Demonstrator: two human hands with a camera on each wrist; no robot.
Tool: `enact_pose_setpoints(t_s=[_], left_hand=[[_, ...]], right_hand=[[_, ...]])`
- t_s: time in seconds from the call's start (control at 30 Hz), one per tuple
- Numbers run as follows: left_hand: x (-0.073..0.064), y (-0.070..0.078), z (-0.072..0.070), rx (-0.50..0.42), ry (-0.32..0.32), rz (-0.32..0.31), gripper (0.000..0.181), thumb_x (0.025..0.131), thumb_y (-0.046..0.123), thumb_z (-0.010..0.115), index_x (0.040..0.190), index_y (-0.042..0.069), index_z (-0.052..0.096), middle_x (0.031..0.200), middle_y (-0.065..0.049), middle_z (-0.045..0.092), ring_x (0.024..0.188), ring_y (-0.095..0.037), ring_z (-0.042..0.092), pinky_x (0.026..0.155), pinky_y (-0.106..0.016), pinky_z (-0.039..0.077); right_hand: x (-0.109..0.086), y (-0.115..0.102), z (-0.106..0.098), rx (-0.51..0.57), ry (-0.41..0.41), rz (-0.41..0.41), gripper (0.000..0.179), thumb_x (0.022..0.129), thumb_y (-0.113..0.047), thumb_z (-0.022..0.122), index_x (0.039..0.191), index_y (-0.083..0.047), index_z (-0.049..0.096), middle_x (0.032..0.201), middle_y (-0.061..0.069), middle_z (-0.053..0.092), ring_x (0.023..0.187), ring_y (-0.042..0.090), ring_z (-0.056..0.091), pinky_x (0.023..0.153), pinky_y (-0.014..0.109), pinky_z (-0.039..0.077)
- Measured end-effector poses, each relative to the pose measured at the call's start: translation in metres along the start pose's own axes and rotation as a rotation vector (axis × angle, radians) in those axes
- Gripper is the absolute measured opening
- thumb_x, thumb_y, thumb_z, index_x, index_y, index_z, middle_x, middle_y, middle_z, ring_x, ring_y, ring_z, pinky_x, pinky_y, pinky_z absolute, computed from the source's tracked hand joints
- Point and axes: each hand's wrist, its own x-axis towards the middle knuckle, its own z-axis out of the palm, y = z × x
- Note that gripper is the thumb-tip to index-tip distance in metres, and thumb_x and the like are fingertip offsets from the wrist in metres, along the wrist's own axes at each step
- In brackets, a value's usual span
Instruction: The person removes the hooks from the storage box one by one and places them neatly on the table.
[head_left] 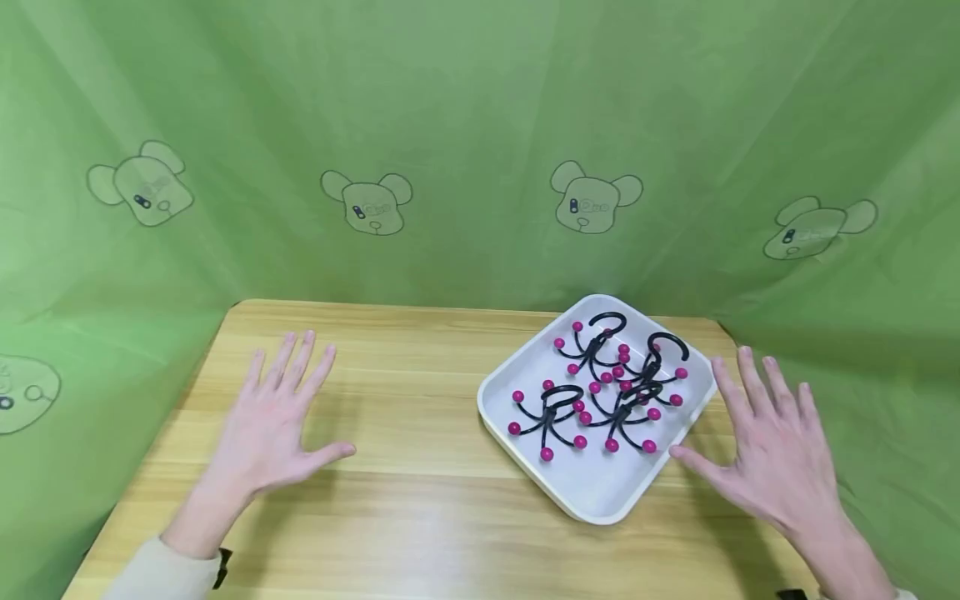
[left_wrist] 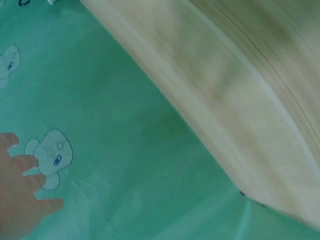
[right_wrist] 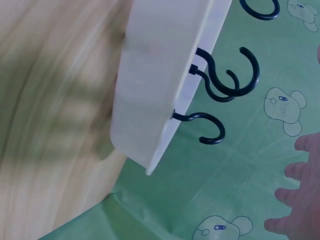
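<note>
A white tray (head_left: 577, 492) stands on the right half of the table, turned at an angle. In it lie several black hooks (head_left: 550, 414), each with a curved top and splayed arms tipped with pink balls; some overlap. My right hand (head_left: 780, 450) is spread beside the tray's right edge, thumb and index fingertip close to the rim; whether they touch it I cannot tell. Over the left part of the table, my left hand (head_left: 270, 425) has its fingers straight and apart, holding nothing. In the right wrist view, curved hook tops (right_wrist: 212, 127) stick up above the tray's side (right_wrist: 150, 85).
The wooden table (head_left: 405, 492) has rounded far corners. A green curtain (head_left: 480, 100) printed with mouse-like heads hangs behind it and along both sides. Dark bands show at both wrists.
</note>
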Motion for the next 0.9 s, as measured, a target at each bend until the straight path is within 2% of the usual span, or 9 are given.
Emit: enact_pose_setpoints(t_s=[0.13, 0.3, 0.53, 0.73, 0.9], left_hand=[[0.006, 0.009, 0.007, -0.011, -0.001, 0.022, 0.118, 0.086, 0.099, 0.021, 0.168, 0.014, 0.026, 0.175, -0.021, 0.023, 0.160, -0.046, 0.027, 0.127, -0.071, 0.022], [0.015, 0.023, 0.015, -0.018, -0.006, 0.065, 0.119, 0.085, 0.099, 0.017, 0.166, 0.012, 0.031, 0.173, -0.022, 0.025, 0.160, -0.045, 0.028, 0.129, -0.069, 0.023], [0.027, 0.043, 0.026, -0.033, -0.028, 0.103, 0.119, 0.085, 0.098, 0.010, 0.168, 0.014, 0.025, 0.175, -0.020, 0.021, 0.162, -0.042, 0.026, 0.130, -0.066, 0.023], [0.039, 0.063, 0.036, -0.062, -0.023, 0.146, 0.118, 0.087, 0.097, 0.009, 0.167, 0.013, 0.028, 0.175, -0.018, 0.021, 0.161, -0.042, 0.028, 0.130, -0.065, 0.025], [0.051, 0.079, 0.042, -0.070, -0.051, 0.184, 0.117, 0.088, 0.096, 0.007, 0.168, 0.013, 0.027, 0.176, -0.017, 0.020, 0.162, -0.040, 0.027, 0.131, -0.062, 0.024]], right_hand=[[-0.003, 0.001, 0.005, 0.002, 0.004, -0.005, 0.127, 0.076, -0.080, 0.070, 0.171, -0.018, 0.012, 0.178, 0.008, 0.000, 0.166, 0.040, 0.002, 0.133, 0.061, -0.007], [-0.007, 0.002, 0.013, -0.001, -0.002, -0.003, 0.126, 0.077, -0.074, 0.073, 0.171, -0.018, 0.010, 0.179, 0.008, -0.001, 0.166, 0.040, 0.003, 0.134, 0.057, -0.008], [-0.014, 0.006, 0.025, 0.012, -0.018, -0.001, 0.124, 0.080, -0.074, 0.072, 0.171, -0.017, 0.011, 0.179, 0.007, -0.002, 0.167, 0.038, 0.001, 0.135, 0.053, -0.010], [-0.019, 0.011, 0.035, 0.016, -0.048, 0.005, 0.121, 0.084, -0.072, 0.070, 0.171, -0.015, 0.009, 0.179, 0.009, -0.002, 0.167, 0.039, -0.001, 0.134, 0.052, -0.014], [-0.023, 0.014, 0.046, 0.018, -0.070, 0.015, 0.116, 0.088, -0.069, 0.068, 0.170, -0.012, 0.009, 0.179, 0.011, -0.003, 0.167, 0.038, -0.005, 0.133, 0.050, -0.017]])
